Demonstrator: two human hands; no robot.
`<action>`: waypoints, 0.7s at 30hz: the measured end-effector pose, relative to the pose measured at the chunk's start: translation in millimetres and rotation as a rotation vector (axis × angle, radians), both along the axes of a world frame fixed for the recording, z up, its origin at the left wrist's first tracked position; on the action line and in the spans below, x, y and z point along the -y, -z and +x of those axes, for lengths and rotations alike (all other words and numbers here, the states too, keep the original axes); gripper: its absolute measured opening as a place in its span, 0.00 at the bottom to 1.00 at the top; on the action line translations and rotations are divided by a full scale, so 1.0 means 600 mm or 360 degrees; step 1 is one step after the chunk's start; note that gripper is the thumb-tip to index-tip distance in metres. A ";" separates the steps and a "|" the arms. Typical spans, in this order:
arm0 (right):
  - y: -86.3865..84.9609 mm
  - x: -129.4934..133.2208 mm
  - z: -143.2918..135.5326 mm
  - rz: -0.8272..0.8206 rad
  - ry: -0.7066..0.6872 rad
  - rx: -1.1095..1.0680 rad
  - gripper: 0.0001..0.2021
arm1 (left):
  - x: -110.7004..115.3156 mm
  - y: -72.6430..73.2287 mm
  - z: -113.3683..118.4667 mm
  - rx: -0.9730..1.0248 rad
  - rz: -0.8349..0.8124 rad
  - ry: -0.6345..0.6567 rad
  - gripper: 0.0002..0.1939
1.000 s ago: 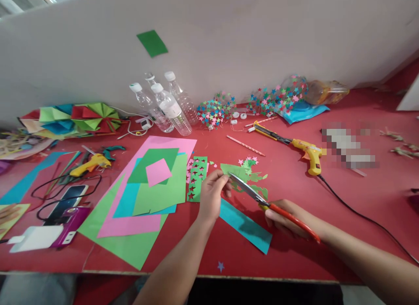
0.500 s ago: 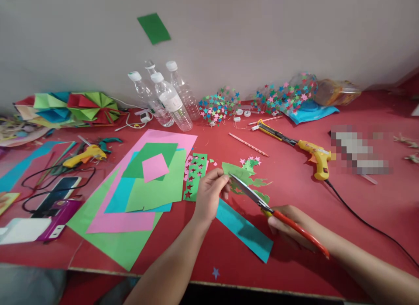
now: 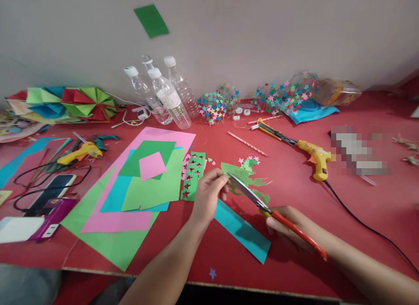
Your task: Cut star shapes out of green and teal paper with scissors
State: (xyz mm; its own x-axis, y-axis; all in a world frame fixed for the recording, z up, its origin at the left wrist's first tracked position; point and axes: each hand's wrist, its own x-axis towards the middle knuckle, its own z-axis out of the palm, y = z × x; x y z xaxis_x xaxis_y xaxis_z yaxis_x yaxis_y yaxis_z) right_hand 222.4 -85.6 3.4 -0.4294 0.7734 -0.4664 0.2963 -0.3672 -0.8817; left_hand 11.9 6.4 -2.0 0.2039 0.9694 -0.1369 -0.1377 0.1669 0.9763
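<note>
My left hand (image 3: pixel 207 189) is closed in a pinch at the edge of a piece of light green paper (image 3: pixel 238 170); the fingertips partly hide where they grip. In my right hand (image 3: pixel 286 224) is a pair of scissors (image 3: pixel 246 190) with red handles. Their blades point up and left, with the tips at the paper beside my left thumb. Cut green paper scraps (image 3: pixel 262 181) lie behind the blades, near small star cutouts (image 3: pixel 251 160). Below the hands is a blue paper strip (image 3: pixel 244 231). A green strip with star-shaped holes (image 3: pixel 197 165) lies left of my left hand.
Stacked coloured sheets (image 3: pixel 153 191) cover the left-centre of the red table. Plastic bottles (image 3: pixel 172 99) and star-covered balls (image 3: pixel 212 107) stand along the wall. A yellow glue gun (image 3: pixel 316 154) with a cord lies right, another glue gun (image 3: pixel 80 153) left, near a phone (image 3: pixel 52 191).
The camera view has shifted slightly, so items on the left sit further left. Both hands, the paper and the scissors keep nearly the same pose.
</note>
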 end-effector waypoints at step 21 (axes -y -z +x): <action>-0.002 -0.001 0.000 0.0040 -0.0008 -0.0075 0.28 | -0.010 -0.007 -0.012 0.0016 0.0154 0.0021 0.08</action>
